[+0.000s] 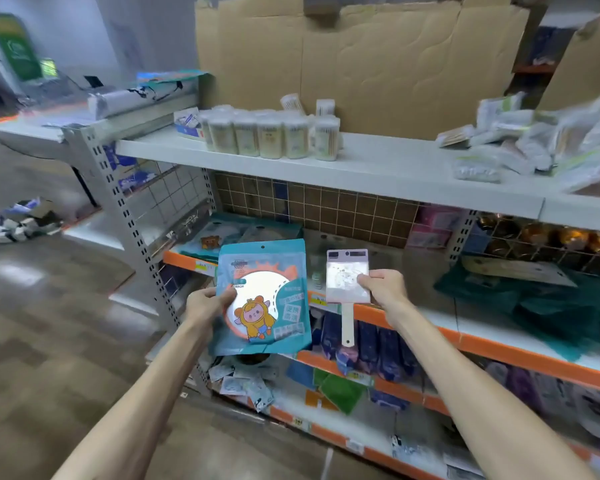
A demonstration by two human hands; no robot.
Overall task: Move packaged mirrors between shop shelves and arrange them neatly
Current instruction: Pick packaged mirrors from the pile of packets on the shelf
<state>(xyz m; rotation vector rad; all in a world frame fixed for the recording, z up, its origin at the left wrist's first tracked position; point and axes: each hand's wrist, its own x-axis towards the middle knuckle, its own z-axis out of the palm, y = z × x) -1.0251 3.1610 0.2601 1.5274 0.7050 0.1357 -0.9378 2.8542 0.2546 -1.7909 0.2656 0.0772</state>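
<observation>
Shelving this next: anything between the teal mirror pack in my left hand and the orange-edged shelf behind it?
Nothing visible blocks it. The teal mirror pack hangs just in front of the orange-edged shelf, where similar packs lie.

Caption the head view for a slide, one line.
A person's left hand holds a teal packaged round mirror and the right hand a pink handled mirror before an orange-edged shop shelf.
</observation>
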